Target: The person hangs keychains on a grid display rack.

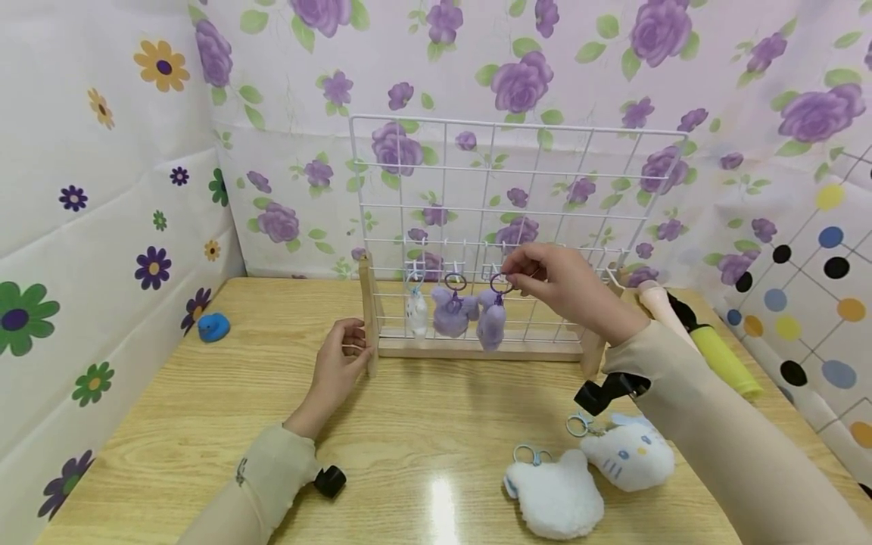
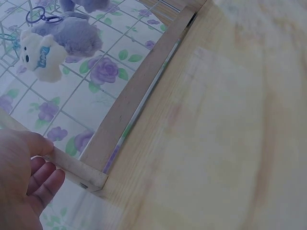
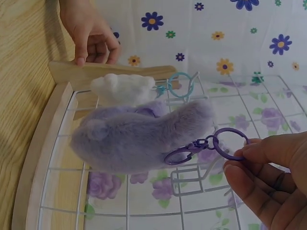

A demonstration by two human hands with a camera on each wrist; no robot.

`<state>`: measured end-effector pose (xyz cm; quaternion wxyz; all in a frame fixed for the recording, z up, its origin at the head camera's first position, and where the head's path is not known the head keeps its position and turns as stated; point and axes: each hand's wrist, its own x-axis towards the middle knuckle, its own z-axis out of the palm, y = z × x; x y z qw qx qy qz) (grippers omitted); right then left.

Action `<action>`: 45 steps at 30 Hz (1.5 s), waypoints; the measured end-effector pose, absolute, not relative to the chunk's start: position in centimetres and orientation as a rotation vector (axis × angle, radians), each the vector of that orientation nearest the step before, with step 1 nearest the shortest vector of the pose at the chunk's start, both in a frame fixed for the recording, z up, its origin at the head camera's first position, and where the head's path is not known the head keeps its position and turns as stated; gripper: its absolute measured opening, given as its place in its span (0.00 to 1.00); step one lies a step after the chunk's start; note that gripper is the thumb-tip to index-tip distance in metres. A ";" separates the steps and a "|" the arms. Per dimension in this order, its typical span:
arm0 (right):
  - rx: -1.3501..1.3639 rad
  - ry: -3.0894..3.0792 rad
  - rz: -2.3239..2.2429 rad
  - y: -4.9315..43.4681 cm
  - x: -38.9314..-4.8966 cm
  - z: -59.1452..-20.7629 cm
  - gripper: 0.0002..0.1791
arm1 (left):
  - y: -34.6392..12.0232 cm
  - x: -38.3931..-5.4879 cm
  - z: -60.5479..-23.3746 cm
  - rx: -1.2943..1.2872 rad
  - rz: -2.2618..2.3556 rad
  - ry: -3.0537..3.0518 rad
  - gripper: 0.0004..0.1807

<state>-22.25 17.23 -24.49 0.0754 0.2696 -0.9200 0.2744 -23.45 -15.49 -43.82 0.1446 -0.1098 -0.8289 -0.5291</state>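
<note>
Clock positions are read from the centre of the head view. Nearest, at 6 o'clock, the tabletop (image 1: 409, 439) gives moving room between the left sleeve (image 1: 272, 469) and two white keychains: a round-backed plush (image 1: 557, 501) at 5 o'clock and, close beside it, a whiskered plush (image 1: 633, 456) at 4. The left hand (image 1: 339, 354), at 8 o'clock, has its thumb against the left wooden upright (image 1: 369, 303); its fingers are loosely curled, and whether they grip cannot be told. The right hand (image 1: 562, 289), at 3 o'clock, pinches one purple ring (image 3: 215, 146) between thumb and forefinger. Its lilac plush (image 1: 490, 325) hangs at that hand's 8 o'clock; whether the ring bears on a hook cannot be told. Plush count before the wire grid (image 1: 486, 211): three, being two lilac and one small white plush (image 1: 416, 314), the last nearest the upright. One blue toy (image 1: 213, 327) sits at 9 o'clock, near the left table edge. Flowered cloth (image 1: 286, 166) stands behind the far edge.
</note>
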 end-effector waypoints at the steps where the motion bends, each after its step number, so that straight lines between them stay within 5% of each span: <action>1: 0.797 -2.761 0.816 17.2 -22.3 -24.5 0.06 | -15.5 -23.4 -43.8 -0.317 -1.525 -2.387 0.23; 45: 0.717 -2.823 0.789 16.7 -23.3 -25.8 0.06 | -15.4 -23.1 -43.4 -0.338 -1.538 -2.372 0.23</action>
